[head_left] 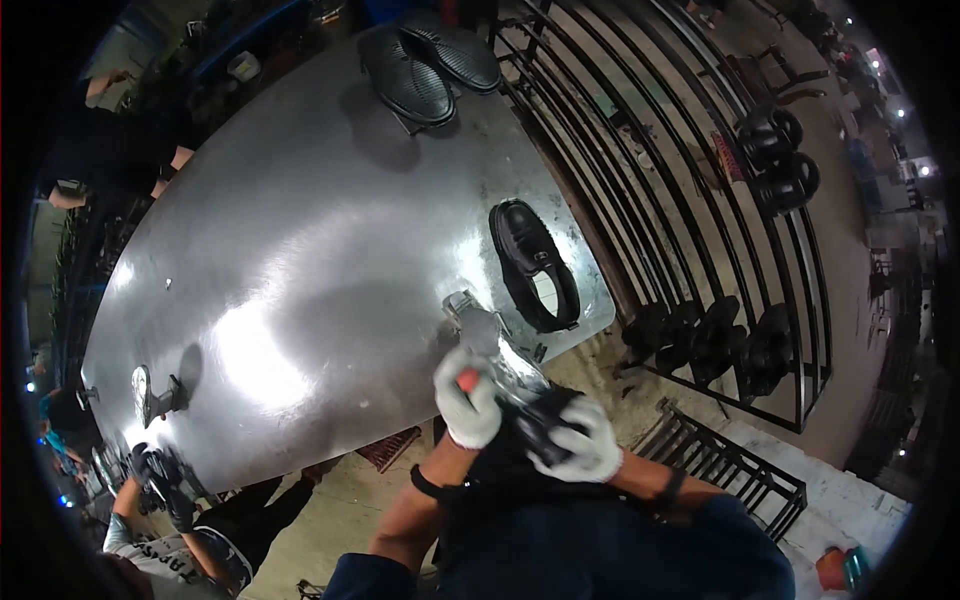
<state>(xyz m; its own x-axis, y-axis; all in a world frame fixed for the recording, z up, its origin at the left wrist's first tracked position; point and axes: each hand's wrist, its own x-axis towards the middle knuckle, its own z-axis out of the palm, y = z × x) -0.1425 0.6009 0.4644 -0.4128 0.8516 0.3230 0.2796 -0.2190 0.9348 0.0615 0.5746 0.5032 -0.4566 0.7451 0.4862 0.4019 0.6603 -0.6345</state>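
While gripping at the near edge of the steel table (300, 250), both gloved: left hand (468, 398) closed around a small tool with a red-orange tip (467, 380), right hand (580, 440) clamped on a dark shoe (543, 420) pressed close to the body, apparently to steady it against the metal stand (475, 325) bolted at the table's corner. Hands close together, nearly touching over the work, probably so the tool meets the shoe where the other hand braces it. Just beyond, one black loafer (535, 265) lying on its side near the table edge, within easy reach. At the far end, two black soles (430, 62) resting tread-up on another stand, side by side. On the barred rack (650, 150) to the right, several dark shoes: two (780, 155) up high, roughly four (705, 340) in a row lower down (count unsure, shapes merging in the dim light). At the left end of the table, another stand (150, 395), and below it a co-worker's hands (160, 485) around a dark shoe. Counted plainly: two gloves, one tool, one shoe in hand.
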